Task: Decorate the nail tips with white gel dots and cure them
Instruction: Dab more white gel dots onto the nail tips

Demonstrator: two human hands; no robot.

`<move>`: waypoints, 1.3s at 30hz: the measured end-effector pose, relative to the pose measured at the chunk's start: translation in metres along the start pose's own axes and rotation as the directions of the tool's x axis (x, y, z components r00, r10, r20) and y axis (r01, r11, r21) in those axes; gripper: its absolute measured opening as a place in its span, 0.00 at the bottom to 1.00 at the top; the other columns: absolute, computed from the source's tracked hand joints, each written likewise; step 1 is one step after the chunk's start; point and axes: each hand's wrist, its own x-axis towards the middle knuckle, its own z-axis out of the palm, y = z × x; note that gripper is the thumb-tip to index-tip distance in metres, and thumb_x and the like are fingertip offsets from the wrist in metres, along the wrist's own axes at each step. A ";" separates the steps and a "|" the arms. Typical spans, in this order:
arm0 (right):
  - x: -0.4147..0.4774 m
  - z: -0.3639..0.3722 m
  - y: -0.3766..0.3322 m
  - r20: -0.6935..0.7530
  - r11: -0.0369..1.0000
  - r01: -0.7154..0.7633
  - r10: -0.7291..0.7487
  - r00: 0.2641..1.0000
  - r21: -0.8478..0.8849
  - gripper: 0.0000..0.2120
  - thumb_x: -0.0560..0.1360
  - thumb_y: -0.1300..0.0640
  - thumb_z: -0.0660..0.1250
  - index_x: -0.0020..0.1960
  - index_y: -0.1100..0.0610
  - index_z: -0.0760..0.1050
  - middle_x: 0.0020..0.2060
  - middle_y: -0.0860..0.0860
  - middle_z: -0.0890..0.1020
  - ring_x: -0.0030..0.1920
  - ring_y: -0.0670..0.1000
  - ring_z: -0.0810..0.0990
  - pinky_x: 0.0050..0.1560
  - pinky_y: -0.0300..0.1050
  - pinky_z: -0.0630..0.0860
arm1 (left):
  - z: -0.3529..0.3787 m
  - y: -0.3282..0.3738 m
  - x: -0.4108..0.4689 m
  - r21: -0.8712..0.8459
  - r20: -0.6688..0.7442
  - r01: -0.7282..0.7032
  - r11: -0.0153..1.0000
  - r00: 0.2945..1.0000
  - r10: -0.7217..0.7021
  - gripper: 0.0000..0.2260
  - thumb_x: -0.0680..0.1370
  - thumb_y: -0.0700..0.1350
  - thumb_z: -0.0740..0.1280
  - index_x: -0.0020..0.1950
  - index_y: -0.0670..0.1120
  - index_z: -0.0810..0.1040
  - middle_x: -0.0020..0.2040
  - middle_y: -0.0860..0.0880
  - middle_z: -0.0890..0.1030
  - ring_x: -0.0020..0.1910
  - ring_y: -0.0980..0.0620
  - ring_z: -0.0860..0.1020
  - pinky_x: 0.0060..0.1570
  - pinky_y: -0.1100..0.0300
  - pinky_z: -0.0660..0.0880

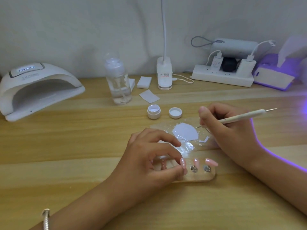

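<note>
Mid-dotting: right hand gripping dotting pen at white gel; left hand pinching dotted nail tip; two tips plain, curing pending.

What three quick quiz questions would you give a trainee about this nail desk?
1. True or false: the gel pot has its lid on.
2. Which hand holds the dotting pen? A left, B right, C neither.
3. Fill in: the pen's lower tip is at the edge of the white ____ on the clear sheet.

Key
1. False: the lid lies beside the open pot.
2. B: the right hand grips it; the left hand pinches a pink nail tip on the wooden holder.
3. Gel: the gel patch.
</note>
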 end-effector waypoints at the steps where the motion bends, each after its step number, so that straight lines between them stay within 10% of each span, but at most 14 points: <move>1: 0.000 0.000 0.000 0.001 1.000 0.000 0.000 1.000 0.003 0.19 0.79 0.56 0.67 0.32 0.65 0.73 0.27 0.62 0.73 0.32 0.60 0.71 0.32 0.49 0.68 | 0.000 0.000 0.000 0.005 -0.001 0.004 1.000 1.000 -0.004 0.04 0.67 0.53 0.76 0.39 0.59 0.83 0.53 0.63 0.80 0.60 0.59 0.75 0.61 0.54 0.64; 14: 0.000 0.000 0.000 0.006 1.000 -0.011 0.010 1.000 0.029 0.19 0.79 0.57 0.67 0.32 0.64 0.73 0.25 0.56 0.71 0.27 0.43 0.66 0.29 0.33 0.65 | 0.002 0.001 -0.002 0.137 0.007 -0.020 0.990 1.000 0.019 0.06 0.70 0.56 0.70 0.39 0.56 0.82 0.45 0.61 0.81 0.52 0.61 0.77 0.60 0.57 0.65; 39: 0.000 -0.001 0.001 -0.009 0.999 -0.032 0.032 0.999 0.026 0.19 0.77 0.53 0.67 0.32 0.63 0.74 0.26 0.58 0.73 0.28 0.45 0.67 0.29 0.36 0.65 | -0.013 0.002 -0.008 0.135 0.075 0.036 0.990 0.996 -0.046 0.11 0.66 0.57 0.72 0.46 0.56 0.80 0.47 0.60 0.80 0.56 0.59 0.76 0.63 0.56 0.63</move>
